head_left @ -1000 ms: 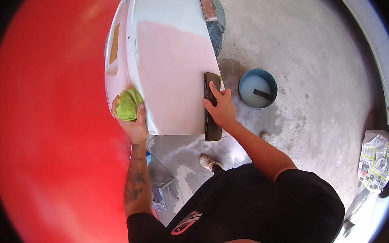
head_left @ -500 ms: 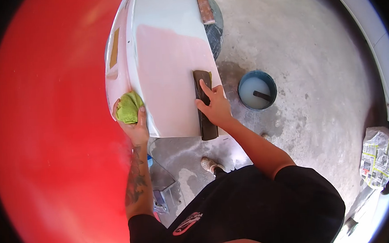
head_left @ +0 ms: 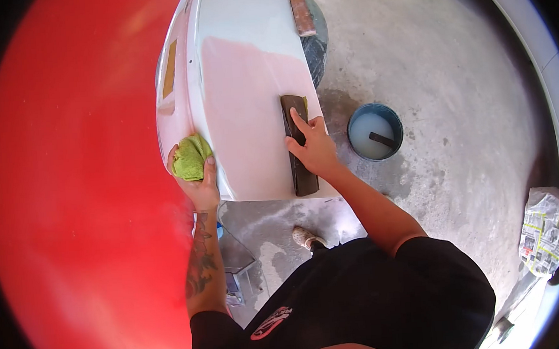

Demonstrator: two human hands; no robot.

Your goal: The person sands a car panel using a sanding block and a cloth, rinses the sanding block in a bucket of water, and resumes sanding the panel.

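Observation:
A white car panel (head_left: 258,144) with a pinkish sanded patch lies in front of me. My right hand (head_left: 316,148) grips a long dark sanding block (head_left: 306,179), which rests on the panel near its right edge. A sliver of yellow-green shows at the block's upper end. At the panel's left edge my left hand (head_left: 202,189) holds a crumpled green cloth (head_left: 191,157), thumb on its right side and fingers mostly hidden behind it.
A bucket (head_left: 353,145) of cloudy water with a dark strip in it stands on the concrete floor to the right. A brick (head_left: 302,12) lies on a dark round support under the panel. A red surface (head_left: 82,186) fills the left; a paper-wrapped item (head_left: 545,232) is far right.
The sanding block under my right hand has slid slightly up the panel, away from me. My left hand keeps the cloth at the same edge. The whole view has shifted a little.

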